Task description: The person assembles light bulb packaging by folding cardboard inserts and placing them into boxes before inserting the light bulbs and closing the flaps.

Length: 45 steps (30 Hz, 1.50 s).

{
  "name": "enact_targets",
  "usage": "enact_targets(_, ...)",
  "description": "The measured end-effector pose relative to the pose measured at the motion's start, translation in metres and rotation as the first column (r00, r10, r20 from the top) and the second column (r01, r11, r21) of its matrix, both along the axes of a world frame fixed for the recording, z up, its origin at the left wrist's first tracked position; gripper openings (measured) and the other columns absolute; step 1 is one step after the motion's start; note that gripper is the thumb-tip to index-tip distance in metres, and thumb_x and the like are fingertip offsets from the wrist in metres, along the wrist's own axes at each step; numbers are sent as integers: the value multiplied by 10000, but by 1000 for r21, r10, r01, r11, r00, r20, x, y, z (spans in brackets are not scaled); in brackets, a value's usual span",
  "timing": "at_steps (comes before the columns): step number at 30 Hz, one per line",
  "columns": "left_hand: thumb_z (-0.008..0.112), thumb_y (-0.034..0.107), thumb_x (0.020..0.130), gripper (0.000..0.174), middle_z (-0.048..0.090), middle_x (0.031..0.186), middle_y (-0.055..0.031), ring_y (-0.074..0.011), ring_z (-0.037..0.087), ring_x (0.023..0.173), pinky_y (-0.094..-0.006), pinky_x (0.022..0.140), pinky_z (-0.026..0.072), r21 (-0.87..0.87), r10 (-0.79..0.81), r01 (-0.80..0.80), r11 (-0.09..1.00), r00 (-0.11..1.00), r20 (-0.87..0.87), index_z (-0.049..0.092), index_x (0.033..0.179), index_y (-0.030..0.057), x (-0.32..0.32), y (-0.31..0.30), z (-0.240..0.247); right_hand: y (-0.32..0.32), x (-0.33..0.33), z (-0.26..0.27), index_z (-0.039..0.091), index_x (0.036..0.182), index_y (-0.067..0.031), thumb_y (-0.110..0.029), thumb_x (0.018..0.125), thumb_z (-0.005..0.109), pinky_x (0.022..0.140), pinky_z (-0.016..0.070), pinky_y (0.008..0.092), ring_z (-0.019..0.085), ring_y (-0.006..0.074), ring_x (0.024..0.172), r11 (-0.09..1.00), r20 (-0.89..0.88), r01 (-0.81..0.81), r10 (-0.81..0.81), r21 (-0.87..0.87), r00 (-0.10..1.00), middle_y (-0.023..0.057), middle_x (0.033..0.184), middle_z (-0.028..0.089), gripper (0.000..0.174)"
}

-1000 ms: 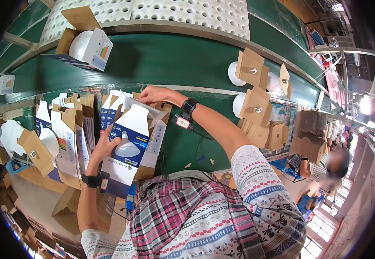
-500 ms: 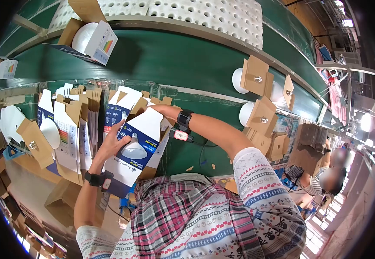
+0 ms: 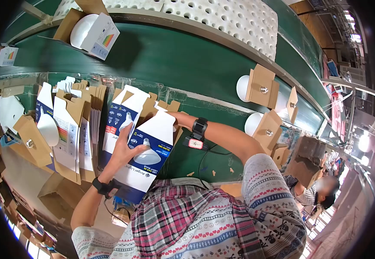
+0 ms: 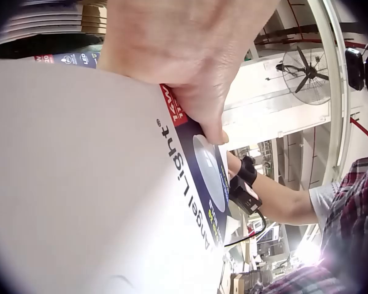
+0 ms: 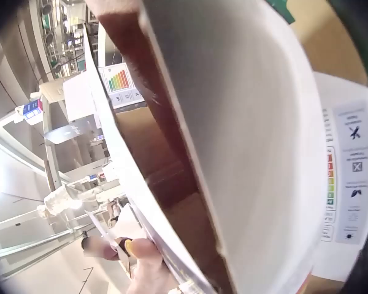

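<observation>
A blue and white light bulb box [image 3: 140, 173], printed with a bulb picture, stands tilted before the person's body, its white top flap raised. My left hand [image 3: 121, 152] grips it from the left, the thumb [image 4: 213, 131] lying on the printed front. Behind the raised flap, my right hand [image 3: 176, 117] is mostly hidden in the head view. The right wrist view has the right hand [image 5: 148, 76] reaching straight down into the box's shaded opening beside the white flap [image 5: 239, 122]; its fingertips are lost in the dark. Another printed box [image 3: 117, 115] stands just behind the gripped one.
Several folded cartons [image 3: 68, 129] stand in a row at left, beside a bulb [image 3: 49, 129] with a cardboard insert. On the green belt [image 3: 174, 56] sit an open boxed bulb [image 3: 83, 32] and bulbs in cardboard inserts [image 3: 263, 86]. White perforated foam [image 3: 230, 21] lies beyond; another person [image 3: 325, 185] is at right.
The right hand, earlier above the box at a white flap, has gone down behind the raised flap into the opening. The box, still gripped by the left hand, has shifted right in view and leans more.
</observation>
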<state>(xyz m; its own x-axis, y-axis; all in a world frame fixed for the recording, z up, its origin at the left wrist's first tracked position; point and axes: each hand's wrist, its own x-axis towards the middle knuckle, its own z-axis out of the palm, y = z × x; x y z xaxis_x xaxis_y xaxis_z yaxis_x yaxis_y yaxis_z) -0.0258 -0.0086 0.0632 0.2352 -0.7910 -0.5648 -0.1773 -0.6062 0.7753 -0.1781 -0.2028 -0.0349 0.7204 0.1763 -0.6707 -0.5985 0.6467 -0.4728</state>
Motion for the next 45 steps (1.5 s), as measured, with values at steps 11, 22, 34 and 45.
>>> enact_targets(11, 776, 400, 667, 978, 345, 1319, -259, -372, 353, 1250, -417, 1034, 314, -33, -41, 44, 998, 996, 84, 256, 1362, -52, -14, 3, -3, 39, -10, -69, 577, 1185, 2, -174, 871, 568, 838, 488, 303, 572, 172, 1060, 988, 535, -131, 71, 76, 842, 133, 1196, 584, 360)
enact_targets(22, 778, 364, 665, 933, 372, 1301, -245, -357, 386, 1225, -400, 1023, 328, 0, 22, -22, 1000, 998, 67, 298, 1342, -64, -17, 3, 10, 38, 8, -15, 563, 1193, -5, -147, 835, 604, 945, 426, 342, 517, 184, 1106, 980, 604, -136, 21, 145, 797, 126, 1260, 528, 387)
enact_targets(34, 665, 179, 753, 601, 601, 1041, -138, -167, 585, 927, -280, 813, 474, 67, 323, -316, 946, 929, -184, 430, 1251, -61, 8, 11, 10, -27, 20, 61, 577, 1071, -1, -273, 917, 528, 729, 470, 275, 578, 134, 833, 577, 205, 250, -143, -777, 968, 48, 911, 613, 316)
enact_targets(45, 589, 131, 806, 496, 593, 1045, -100, -129, 557, 905, -258, 797, 461, -67, 484, -488, 870, 872, -73, 466, 1240, -73, -3, 40, 6, 41, -23, 57, 341, 1334, -2, -373, 939, 483, 978, 356, 308, 488, 202, 1128, 666, 212, 604, -576, -437, 789, 138, 1244, 472, 560)
